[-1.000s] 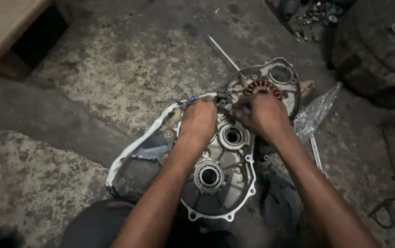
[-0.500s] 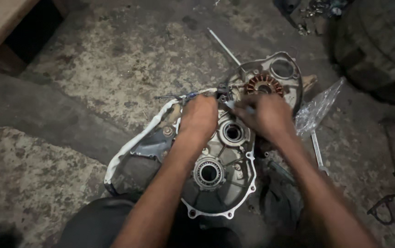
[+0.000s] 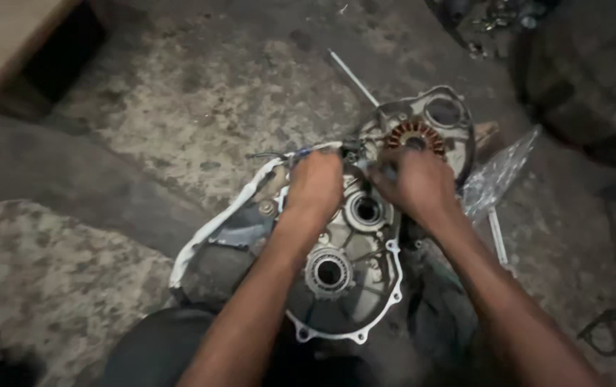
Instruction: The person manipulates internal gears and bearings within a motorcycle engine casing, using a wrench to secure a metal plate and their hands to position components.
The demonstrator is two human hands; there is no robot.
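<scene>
Stained concrete floor (image 3: 179,93): both hands, left (image 3: 316,183) and right (image 3: 414,183), fingers curled, press the engine crankcase (image 3: 344,287)'s top edge; grip unclear.

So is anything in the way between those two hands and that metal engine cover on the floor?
Nothing visible: the left hand and right hand both rest directly on the upper part of the engine cover.

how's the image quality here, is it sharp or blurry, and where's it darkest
Head view: dim, flat light, soft all over; the left hand and right hand are smeared by motion blur, so their fingers are hard to separate; the engine case shows mild glare on its rim; the corners fall into deep shadow, darkest at upper right.
</scene>
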